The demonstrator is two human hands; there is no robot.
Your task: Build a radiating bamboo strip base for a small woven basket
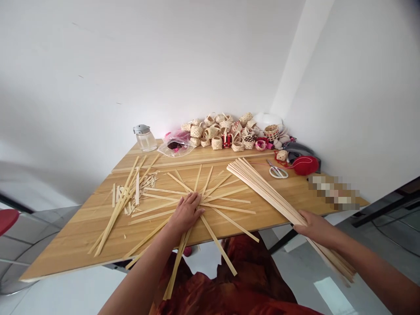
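Note:
My left hand lies flat with its fingers stretched over the centre of a star of crossed bamboo strips. The strips fan out on the wooden table in all directions, and several reach past its front edge; their crossing point is hidden under my palm. Over at the right, my right hand is closed around a thick bundle of bamboo strips. The bundle's far end reaches over the table, while its near end sticks out beyond the front edge.
Left of the star are loose strips and short offcuts. Small woven baskets crowd the back, beside a plastic bag and a glass jug. Scissors and red yarn lie at the right of the table.

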